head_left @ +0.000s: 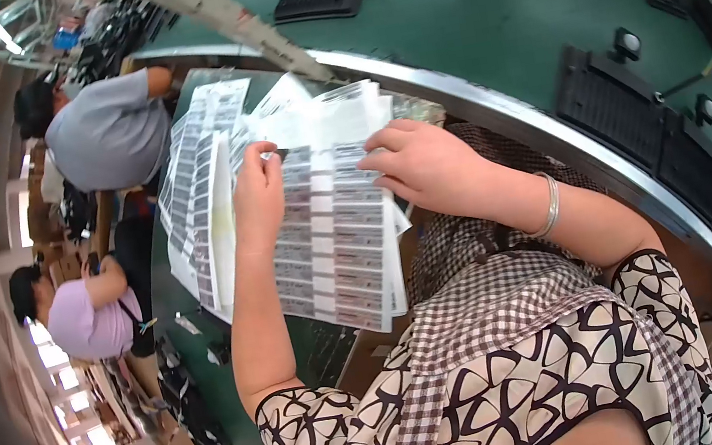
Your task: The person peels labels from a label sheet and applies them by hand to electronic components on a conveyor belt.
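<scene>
A sheet of printed labels (313,276) lies on top of a stack of papers in front of me. My left hand (256,192) is over the sheet's left part, thumb and forefinger closed in a pinch. A small dark piece (281,154), which looks like a label, shows at its fingertips. My right hand (426,165) is at the sheet's upper right, its fingers apart and bent, the tips at the printed rows. Other label sheets (197,168) lie fanned out to the left, partly overlapping.
A green conveyor belt (465,28) with a metal edge runs past the papers. Black devices with stands (615,93) sit along it. A pale beam (221,16) crosses above. Two people, in a grey shirt (109,131) and a pink shirt (91,316), are at the left.
</scene>
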The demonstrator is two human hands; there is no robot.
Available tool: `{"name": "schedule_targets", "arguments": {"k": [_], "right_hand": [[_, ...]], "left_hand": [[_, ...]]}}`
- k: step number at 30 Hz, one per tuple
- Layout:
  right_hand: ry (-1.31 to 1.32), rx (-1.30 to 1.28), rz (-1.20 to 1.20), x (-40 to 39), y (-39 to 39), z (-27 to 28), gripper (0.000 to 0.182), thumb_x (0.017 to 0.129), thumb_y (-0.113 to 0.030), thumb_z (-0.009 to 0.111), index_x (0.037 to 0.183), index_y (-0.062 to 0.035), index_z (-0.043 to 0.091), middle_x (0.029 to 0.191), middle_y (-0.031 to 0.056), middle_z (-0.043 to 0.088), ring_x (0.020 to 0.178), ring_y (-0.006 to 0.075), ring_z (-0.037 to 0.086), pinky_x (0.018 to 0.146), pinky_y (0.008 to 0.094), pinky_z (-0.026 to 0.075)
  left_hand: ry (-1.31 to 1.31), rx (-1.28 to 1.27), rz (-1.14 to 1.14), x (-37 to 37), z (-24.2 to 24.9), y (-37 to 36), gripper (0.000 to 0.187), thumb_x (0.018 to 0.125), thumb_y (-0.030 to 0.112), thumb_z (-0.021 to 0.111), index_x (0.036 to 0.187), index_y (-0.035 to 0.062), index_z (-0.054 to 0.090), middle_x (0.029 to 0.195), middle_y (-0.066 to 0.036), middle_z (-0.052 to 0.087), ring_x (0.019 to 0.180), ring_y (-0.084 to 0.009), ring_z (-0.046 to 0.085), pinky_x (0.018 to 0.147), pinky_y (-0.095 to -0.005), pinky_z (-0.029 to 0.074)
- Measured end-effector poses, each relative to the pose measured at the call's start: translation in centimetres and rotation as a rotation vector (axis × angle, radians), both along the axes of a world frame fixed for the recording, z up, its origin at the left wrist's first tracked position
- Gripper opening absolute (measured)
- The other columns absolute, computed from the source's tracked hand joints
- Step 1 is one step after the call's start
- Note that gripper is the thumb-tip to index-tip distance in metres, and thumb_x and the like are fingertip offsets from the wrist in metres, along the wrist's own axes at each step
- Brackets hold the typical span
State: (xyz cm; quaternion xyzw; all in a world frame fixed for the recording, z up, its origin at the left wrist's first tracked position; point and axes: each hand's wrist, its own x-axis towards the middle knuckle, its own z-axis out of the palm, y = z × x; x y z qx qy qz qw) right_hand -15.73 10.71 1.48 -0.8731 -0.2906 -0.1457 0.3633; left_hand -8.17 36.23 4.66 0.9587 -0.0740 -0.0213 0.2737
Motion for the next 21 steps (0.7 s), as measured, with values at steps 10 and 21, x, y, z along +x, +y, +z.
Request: {"name": "schedule_targets", "arguments": {"k": [10,21], "right_hand": [[-0.028,-0.26,0.103,6.1,8.7,-2.6,0.065,0.085,-0.044,0.067,0.133,-0.003,0.054,0.142,0.0239,0.044,0.136,0.0377,0.037,0.117,0.0526,0.023],[-0.007,-0.321,0.104,6.2,8.5,-2.8,0.066,0.087,-0.047,0.062,0.135,-0.0034,0.053,0.144,0.024,0.043,0.14,0.0372,0.033,0.119,0.0528,0.018]], "left_hand": [[-0.284,0.353,-0.028,1.9,-3.0,3.3,0.014,0.095,0.016,0.054,0.094,0.0028,0.059,0.082,-0.016,0.068,0.076,-0.0362,0.065,0.069,-0.0459,0.049],[-0.278,0.381,-0.114,3.2,-2.6,3.4,0.009,0.092,0.013,0.057,0.089,0.0043,0.056,0.082,-0.015,0.067,0.076,-0.036,0.064,0.067,-0.0463,0.049]]}}
